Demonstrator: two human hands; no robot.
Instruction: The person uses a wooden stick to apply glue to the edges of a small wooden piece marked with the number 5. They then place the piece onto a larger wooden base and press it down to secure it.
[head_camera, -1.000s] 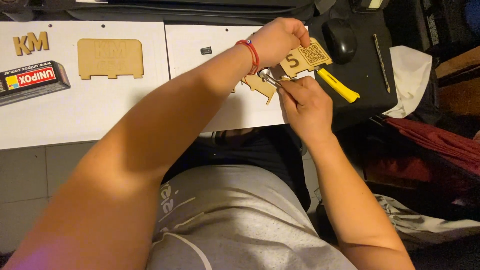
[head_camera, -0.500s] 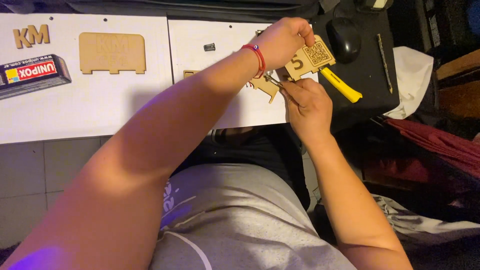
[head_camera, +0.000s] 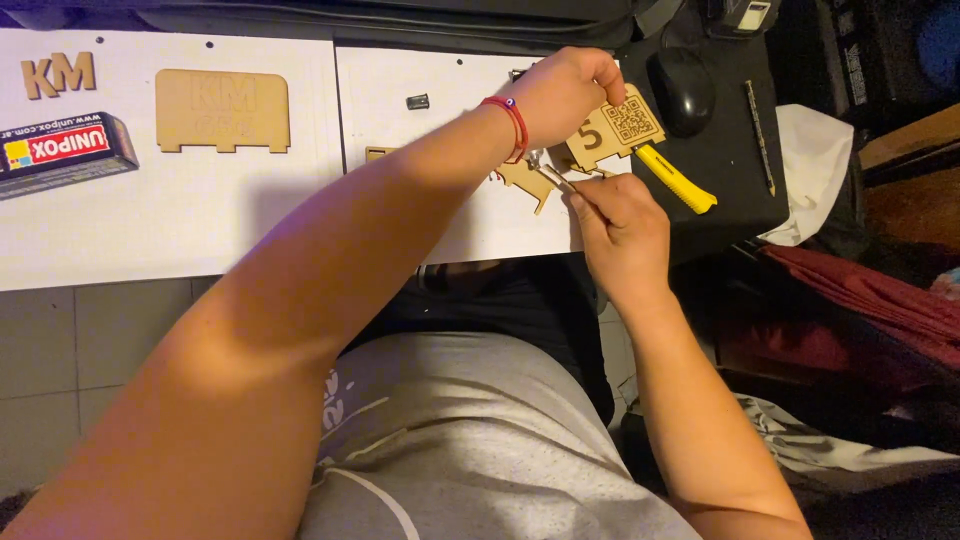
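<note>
Nearest us, our right hand (head_camera: 622, 222) pinches a thin pale tool (head_camera: 553, 177), perhaps a small blade, tip aimed up-left at the work. Just beyond, our left hand (head_camera: 563, 92) clamps a flat wooden tag (head_camera: 612, 128) above the white surface (head_camera: 200, 215), steadying it; its long axis tilts up-right. A yellow cutter (head_camera: 678, 180) lies beside it. Farther left: wooden panel (head_camera: 222, 110), glue box (head_camera: 62, 152).

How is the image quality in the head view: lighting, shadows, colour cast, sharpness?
Head view: warm, dim indoor light; the white board is evenly lit while the right side falls into deep shadow. A faint purplish cast tints the near forearm. The left hand on the wooden tag and the right hand are reasonably sharp; the near forearm is softer. No strong glare.
</note>
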